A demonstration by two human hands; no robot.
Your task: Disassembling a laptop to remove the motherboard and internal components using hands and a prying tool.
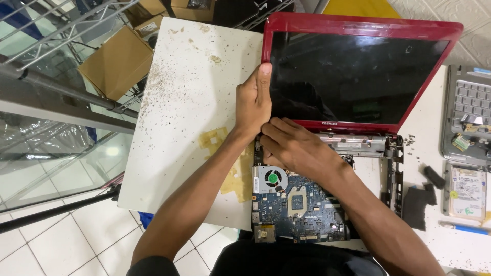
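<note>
A dismantled laptop lies on a white table [189, 102]. Its red-framed screen [353, 71] lies flat at the far side, dark and unlit. My left hand [251, 102] grips the left edge of the red screen frame, thumb on the bezel. My right hand [291, 145] presses at the lower left corner of the screen, near the hinge, fingers bent. In front of it sits the bare blue motherboard [299, 207] with a round cooling fan [271, 179] with a green hub.
A grey laptop keyboard panel [468, 115] and a hard drive [466, 191] lie at the right. Black foam pieces [417, 204], small screws [410, 138] and a blue pen [465, 228] are nearby. Cardboard boxes [117, 61] stand beyond the table's left edge, over a tiled floor.
</note>
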